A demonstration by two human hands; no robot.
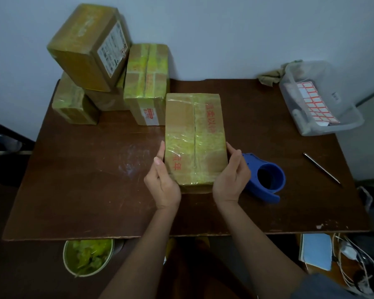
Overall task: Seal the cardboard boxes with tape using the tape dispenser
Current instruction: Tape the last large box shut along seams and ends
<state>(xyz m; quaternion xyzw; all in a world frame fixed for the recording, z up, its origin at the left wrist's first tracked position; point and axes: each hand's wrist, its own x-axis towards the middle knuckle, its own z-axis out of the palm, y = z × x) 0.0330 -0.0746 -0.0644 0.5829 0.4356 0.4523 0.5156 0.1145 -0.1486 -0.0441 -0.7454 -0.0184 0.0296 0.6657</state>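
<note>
Seen from my remote feed, both hands grip a taped cardboard box lying flat at the middle of the brown table. My left hand curls round the box's near left edge, thumb along its side; my right hand clasps the near right edge, thumb on top. Yellowish tape with red print covers the box's top seam. Just right of my right hand, the blue tape dispenser rests on the table, touched by neither hand. At the back left, four more taped boxes stand stacked against the wall. A clear plastic bin holding red-bordered label sheets sits at the far right corner, a rag beside it, and a pen lies near the right edge.
</note>
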